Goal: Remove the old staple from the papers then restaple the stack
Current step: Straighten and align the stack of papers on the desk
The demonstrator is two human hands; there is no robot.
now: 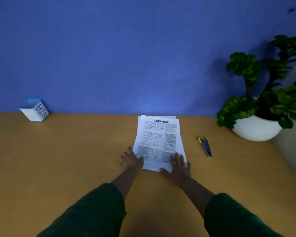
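Note:
A stack of printed white papers [158, 139] lies on the wooden desk [75, 151], its sheets slightly fanned at the far end by the wall. My left hand [131, 159] rests flat at the stack's near left corner, fingers spread. My right hand [179, 165] lies flat on the near right corner, fingers spread over the print. Neither hand holds anything. A blue and yellow stapler [205, 146] lies on the desk to the right of the papers, apart from them. No staple is visible at this distance.
A small white and blue box marked BIN [34, 110] stands at the back left against the blue wall. A leafy plant in a round white pot [256, 127] sits at the back right, beside a pale surface at the right edge.

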